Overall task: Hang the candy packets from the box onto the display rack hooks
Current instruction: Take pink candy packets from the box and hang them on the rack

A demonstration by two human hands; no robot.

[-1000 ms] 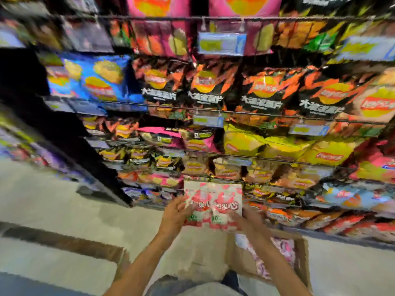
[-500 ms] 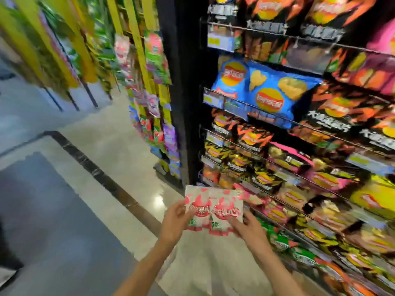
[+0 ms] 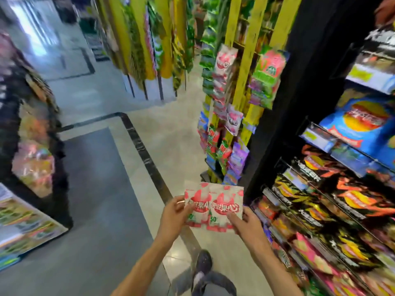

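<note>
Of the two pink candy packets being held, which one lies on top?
The right-hand packet, gripped by the right hand; its edge overlaps the left-hand packet held by the left hand.

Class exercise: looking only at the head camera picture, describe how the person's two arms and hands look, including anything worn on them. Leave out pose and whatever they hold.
Both forearms are bare up to the bottom edge of the picture; no sleeves, gloves or watch show. The left hand has a thin ring-like band on one finger, though blur leaves it uncertain. The right hand shows no jewellery.
</note>
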